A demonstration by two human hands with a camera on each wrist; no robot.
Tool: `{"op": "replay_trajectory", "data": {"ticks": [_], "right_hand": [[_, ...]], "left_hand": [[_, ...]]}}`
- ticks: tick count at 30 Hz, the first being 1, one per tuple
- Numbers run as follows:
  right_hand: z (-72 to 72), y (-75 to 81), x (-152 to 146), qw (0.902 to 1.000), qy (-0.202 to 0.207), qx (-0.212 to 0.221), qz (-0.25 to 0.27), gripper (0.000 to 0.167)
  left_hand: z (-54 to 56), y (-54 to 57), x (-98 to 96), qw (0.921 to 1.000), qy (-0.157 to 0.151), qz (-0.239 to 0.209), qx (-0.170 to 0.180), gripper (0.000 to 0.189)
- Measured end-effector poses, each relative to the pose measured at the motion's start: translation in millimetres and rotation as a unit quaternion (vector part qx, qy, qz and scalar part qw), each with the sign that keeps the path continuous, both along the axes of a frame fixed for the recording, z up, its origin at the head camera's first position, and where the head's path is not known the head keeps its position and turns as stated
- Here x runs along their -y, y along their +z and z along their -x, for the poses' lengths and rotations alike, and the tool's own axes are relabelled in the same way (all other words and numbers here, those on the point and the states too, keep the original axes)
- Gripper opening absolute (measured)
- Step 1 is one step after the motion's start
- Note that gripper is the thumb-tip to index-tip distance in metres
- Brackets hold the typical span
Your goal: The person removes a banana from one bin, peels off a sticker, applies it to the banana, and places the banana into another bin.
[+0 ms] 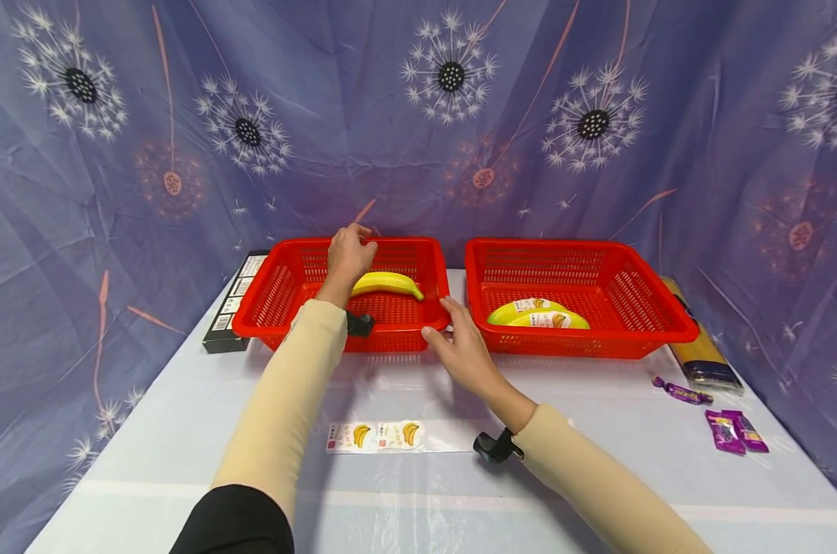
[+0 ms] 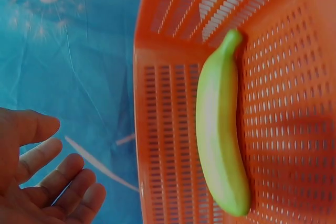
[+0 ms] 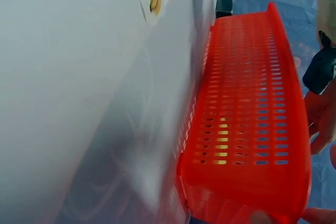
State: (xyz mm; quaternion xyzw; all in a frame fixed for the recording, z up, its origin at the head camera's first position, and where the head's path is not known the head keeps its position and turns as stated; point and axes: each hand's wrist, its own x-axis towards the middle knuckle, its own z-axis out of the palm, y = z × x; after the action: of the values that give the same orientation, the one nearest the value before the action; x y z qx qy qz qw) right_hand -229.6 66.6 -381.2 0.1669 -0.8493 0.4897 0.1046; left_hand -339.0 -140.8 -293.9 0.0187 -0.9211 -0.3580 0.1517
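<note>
My left hand [image 1: 349, 252] is over the back part of the left red basket [image 1: 252, 327], with fingers loosely bent and nothing in them. In the left wrist view, a yellow-green banana [image 2: 218, 129] lies in that basket along one wall, apart from the left hand [image 2: 47, 177]. My right hand [image 1: 463, 354] is at the basket's front right corner, thumb and fingers spread and fairly straight. Its fingertips meet the corner at the bottom edge of the right wrist view, where most of the hand is out of sight.
To the right is a second red basket [image 1: 657, 335] with two bananas [image 1: 550, 319] bearing labels. A strip of banana stickers [image 1: 377, 436] lies in front. Purple-wrapped sweets [image 1: 726, 431] and a yellowish pack [image 1: 702, 354] lie right; a black box [image 1: 228, 319] stands left. A patterned curtain [image 1: 363, 115] hangs behind.
</note>
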Motion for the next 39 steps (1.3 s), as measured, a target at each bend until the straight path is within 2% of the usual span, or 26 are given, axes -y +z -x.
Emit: {"op": "replay_trajectory", "data": {"ticks": [9, 15, 18, 22, 25, 28, 33, 39], "right_hand": [[17.4, -5.6, 9.3, 0.9985, -0.048, -0.014, -0.021, 0.06], [20.7, -9.1, 10.7, 0.998, -0.053, -0.023, -0.027, 0.06], [18.5, -11.2, 10.4, 0.9982, -0.046, -0.032, -0.024, 0.061], [12.2, -16.3, 9.6, 0.9983, -0.035, -0.041, -0.02, 0.062], [6.6, -20.1, 9.5, 0.9982, -0.028, -0.05, -0.016, 0.063], [1.9, -23.4, 9.3, 0.9976, -0.026, -0.064, -0.011, 0.063], [-3.1, -26.2, 9.2, 0.9965, -0.029, -0.078, -0.011, 0.062], [-4.9, -26.0, 8.7, 0.9962, -0.03, -0.082, -0.01, 0.062]], "left_hand": [[7.3, -0.9, 10.2, 0.9991, 0.03, 0.028, 0.009, 0.035], [10.3, -2.1, 17.2, 0.9988, 0.025, 0.039, 0.018, 0.037], [12.7, -3.4, 22.3, 0.9978, 0.019, 0.052, 0.037, 0.04], [14.7, -7.0, 28.3, 0.9943, 0.006, 0.06, 0.088, 0.044], [14.0, -11.5, 31.5, 0.9894, -0.01, 0.06, 0.132, 0.049], [13.5, -18.2, 33.9, 0.9843, -0.03, 0.07, 0.16, 0.054], [14.3, -32.7, 38.5, 0.9778, -0.059, 0.082, 0.183, 0.064], [14.0, -43.7, 39.6, 0.9752, -0.07, 0.071, 0.198, 0.07]]}}
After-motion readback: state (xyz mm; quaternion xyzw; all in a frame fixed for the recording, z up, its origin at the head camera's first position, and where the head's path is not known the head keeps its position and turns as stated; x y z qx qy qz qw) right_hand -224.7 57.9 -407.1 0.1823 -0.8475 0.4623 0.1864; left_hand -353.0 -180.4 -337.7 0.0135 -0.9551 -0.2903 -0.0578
